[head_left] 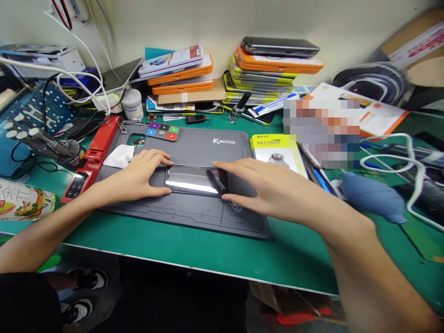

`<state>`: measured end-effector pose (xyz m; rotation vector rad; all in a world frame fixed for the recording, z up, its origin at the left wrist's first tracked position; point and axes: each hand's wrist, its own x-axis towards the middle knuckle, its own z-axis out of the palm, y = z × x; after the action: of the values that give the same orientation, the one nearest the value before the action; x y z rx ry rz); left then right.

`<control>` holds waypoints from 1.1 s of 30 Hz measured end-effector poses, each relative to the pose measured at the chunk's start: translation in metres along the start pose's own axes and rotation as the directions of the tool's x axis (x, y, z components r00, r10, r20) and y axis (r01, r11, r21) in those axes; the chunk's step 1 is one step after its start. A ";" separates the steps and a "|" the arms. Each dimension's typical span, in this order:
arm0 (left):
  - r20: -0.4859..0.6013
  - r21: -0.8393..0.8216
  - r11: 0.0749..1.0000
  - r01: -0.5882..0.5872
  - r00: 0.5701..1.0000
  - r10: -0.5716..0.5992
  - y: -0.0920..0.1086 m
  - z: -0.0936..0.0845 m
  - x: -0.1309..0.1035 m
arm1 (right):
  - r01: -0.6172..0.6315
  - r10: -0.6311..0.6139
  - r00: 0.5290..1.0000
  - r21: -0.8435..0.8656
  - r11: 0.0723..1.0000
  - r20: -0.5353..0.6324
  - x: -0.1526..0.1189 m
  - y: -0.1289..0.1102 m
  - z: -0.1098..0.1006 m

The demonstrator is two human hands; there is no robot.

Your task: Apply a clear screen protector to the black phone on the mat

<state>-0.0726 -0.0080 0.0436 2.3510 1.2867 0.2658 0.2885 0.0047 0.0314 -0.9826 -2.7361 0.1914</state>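
A dark smartphone (194, 179) with a glossy screen lies flat, screen up, on a grey work mat (194, 210). My left hand (140, 178) grips its left end, thumb at the near corner and fingers at the far one. Its right end is held the same way by my right hand (253, 185). Bright light reflects along the screen. Beside my left hand is a crumpled white cloth (119, 156), and a small green circuit board (138, 141) sits in a cutout of the mat behind it.
A red device (78, 182) with a small display borders the mat's left side. To the right are a yellow battery box (275, 150) and a blue air blower (373, 196). Stacked orange cases (182, 87) stand behind; a drink can (26, 199) lies at the left edge.
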 end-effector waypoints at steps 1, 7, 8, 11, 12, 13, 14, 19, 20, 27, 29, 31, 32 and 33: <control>-0.001 0.000 1.000 -0.003 1.000 0.003 -0.001 0.000 0.000 | -0.003 0.003 1.000 0.001 1.000 0.000 0.000 0.000 0.000; -0.031 0.033 0.999 -0.031 0.999 0.032 -0.009 0.003 0.001 | -0.048 0.047 0.997 0.013 0.999 0.068 0.004 -0.005 -0.010; -0.037 0.040 0.999 -0.028 0.999 0.029 -0.010 0.003 0.002 | -0.056 0.054 0.995 0.018 0.998 0.083 0.005 -0.006 -0.011; -0.034 0.044 0.999 -0.011 0.999 0.013 -0.011 0.003 0.003 | -0.069 0.066 0.993 0.028 0.997 0.098 0.005 -0.007 -0.013; -0.029 0.042 0.999 -0.006 1.000 0.007 -0.010 0.003 0.003 | -0.069 0.066 0.993 0.030 0.997 0.096 0.005 -0.006 -0.013; -0.024 0.040 0.999 -0.001 1.000 0.002 -0.008 0.003 0.003 | -0.068 0.064 0.994 0.031 0.997 0.093 0.005 -0.006 -0.013; -0.022 0.037 0.999 0.003 1.000 -0.002 -0.007 0.002 0.003 | -0.065 0.062 0.994 0.031 0.997 0.090 0.005 -0.005 -0.013; -0.019 0.026 0.999 0.019 1.000 -0.018 -0.004 0.001 0.004 | -0.057 0.055 0.995 0.026 0.998 0.084 0.004 -0.005 -0.011; -0.018 0.025 0.999 0.020 1.000 -0.019 -0.004 0.001 0.004 | -0.059 0.057 0.995 0.025 0.998 0.084 0.004 -0.005 -0.011; -0.016 0.029 0.999 0.021 1.000 -0.020 -0.003 0.001 0.003 | -0.070 0.067 0.994 0.028 0.997 0.088 0.004 -0.005 -0.011; -0.013 0.026 0.999 0.019 1.000 -0.019 -0.003 0.001 0.003 | -0.067 0.064 0.994 0.032 0.997 0.094 0.004 -0.005 -0.011; -0.009 0.027 0.999 0.023 1.000 -0.023 -0.003 0.000 0.003 | -0.068 0.065 0.993 0.035 0.997 0.096 0.004 -0.006 -0.011; -0.009 0.030 0.999 0.024 1.000 -0.023 -0.003 0.000 0.003 | -0.069 0.065 0.993 0.037 0.997 0.098 0.004 -0.005 -0.011; -0.009 0.032 0.999 0.022 1.000 -0.022 -0.003 0.000 0.004 | -0.070 0.066 0.993 0.038 0.997 0.099 0.004 -0.005 -0.011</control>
<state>-0.0728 -0.0036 0.0418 2.3632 1.3297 0.2507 0.2850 0.0038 0.0436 -1.0833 -2.7757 0.3145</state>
